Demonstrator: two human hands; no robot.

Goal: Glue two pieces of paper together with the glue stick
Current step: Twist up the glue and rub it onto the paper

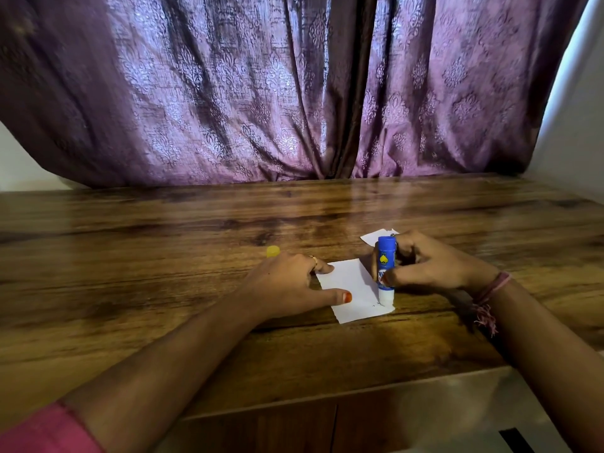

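A purple patterned curtain (pixel 294 93) filled the upper half of the frame, hanging behind a glossy brown wooden table (pixel 163 240) that spanned the lower half. On the table, just right of centre, lay a small white rectangular piece of paper (pixel 354 289), flat and slightly skewed. The left hand (pixel 287 286) rested on this paper's left edge, fingers spread and pressing down, holding nothing but pinning the sheet. The right hand (pixel 431 266) was closed around a blue-bodied glue stick (pixel 386 269) held upright, its white tip touching the paper near the lower right corner. A second white piece of paper (pixel 372 237) lay just beyond, above the first in the frame, partly hidden behind the glue stick and the right hand's fingers (apart from the first sheet, as far as could be seen). A small yellow cap (pixel 273 251), presumably the glue stick's, sat on the table just above the left hand.

Progress, as judged: the stick was uncapped and glue was being applied to the first sheet; how much of its surface was already coated could not be told. Left to do: finish the coating, set the stick aside, lay the second sheet on the glued face, and press the two together.
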